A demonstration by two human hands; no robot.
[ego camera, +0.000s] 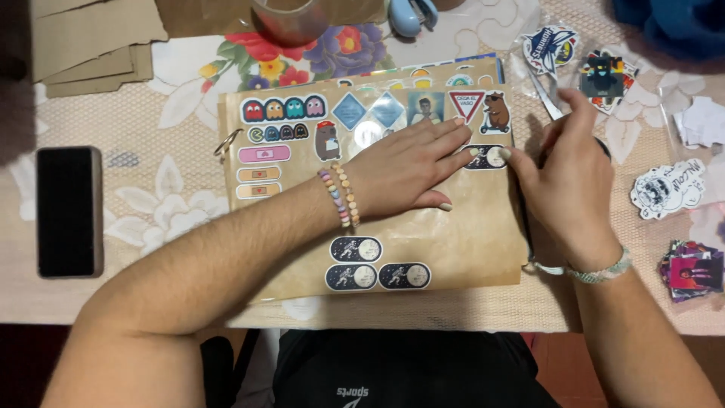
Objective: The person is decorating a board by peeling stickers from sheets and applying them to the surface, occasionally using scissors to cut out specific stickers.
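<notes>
A brown paper page (468, 242) covered with stickers lies in front of me, bound by a metal ring (226, 143) at its left edge. My left hand (408, 170) rests flat on the page, fingers spread, its fingertips on a dark pill-shaped astronaut sticker (487, 157). My right hand (563, 177) sits at the page's right edge, its thumb pressing the same sticker's right end and its fingers curled over a dark object, which I cannot make out. Three more astronaut stickers (377, 264) sit low on the page.
A black phone (69, 211) lies at the left. Loose stickers (668, 189) and a sticker stack (691, 272) lie at the right. A tape roll (291, 19), a blue stapler (411, 15) and brown paper sheets (91, 41) lie at the back on the floral tablecloth.
</notes>
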